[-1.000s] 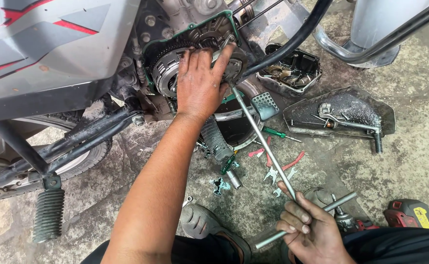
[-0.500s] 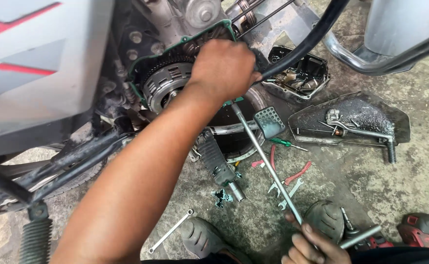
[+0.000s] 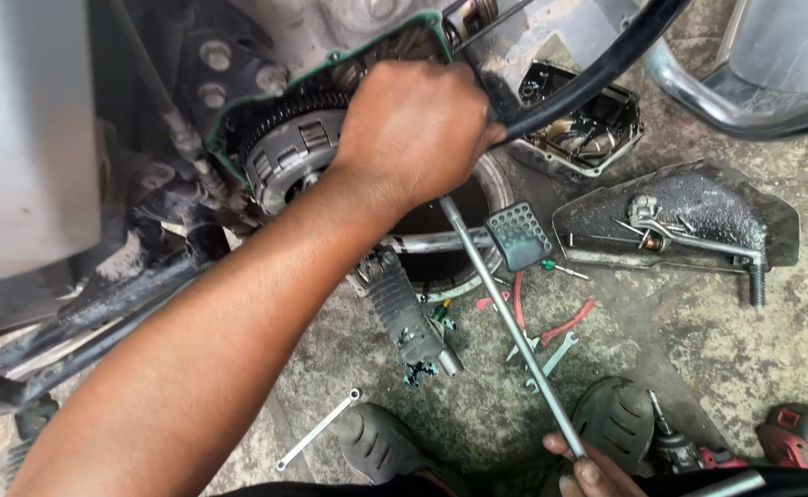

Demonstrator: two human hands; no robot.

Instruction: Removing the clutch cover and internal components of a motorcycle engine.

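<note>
— What are the hands doing?

— The left hand (image 3: pixel 418 129) is closed into a loose fist against the open engine side, knuckles up, pressing on the clutch assembly (image 3: pixel 289 156); whether it grips a small part underneath cannot be told. The right hand (image 3: pixel 597 471), at the bottom edge, pinches the near end of a long socket extension bar (image 3: pixel 505 317), whose far end runs up under the left fist.

— Why hold it like that?

— Probably so one hand steadies the head at the clutch while the other turns from a distance.

— Any room around it?

— Tight. The green gasket edge (image 3: pixel 330 57) rings the clutch, a black hose (image 3: pixel 606 69) crosses just right of the fist, and the brake pedal (image 3: pixel 518 235) touches the bar. Below, pliers (image 3: pixel 565 324) and a spanner (image 3: pixel 317 429) lie well apart on the concrete.
</note>
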